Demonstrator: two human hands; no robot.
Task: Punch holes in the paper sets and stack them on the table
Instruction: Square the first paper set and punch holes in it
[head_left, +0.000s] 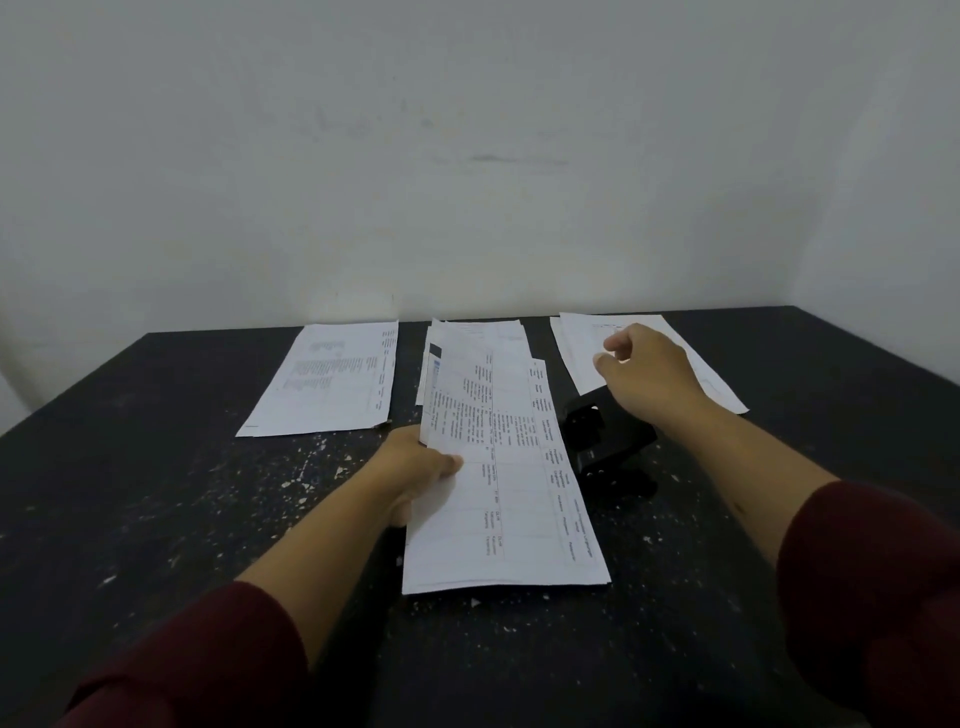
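Observation:
My left hand grips the left edge of a white printed paper set, held lengthwise over the black table. A black hole punch sits just right of that set, touching its right edge. My right hand hovers above the punch's far end with fingers loosely curled and nothing in them. Behind the held set lies a loose pile of printed sheets. A flat paper stack rests at the back left, and another paper stack lies at the back right, partly hidden by my right hand.
The dark table top is speckled with white paper bits around the middle. A pale wall rises right behind the table's far edge. Dark red sleeves cover both forearms near the bottom of the view.

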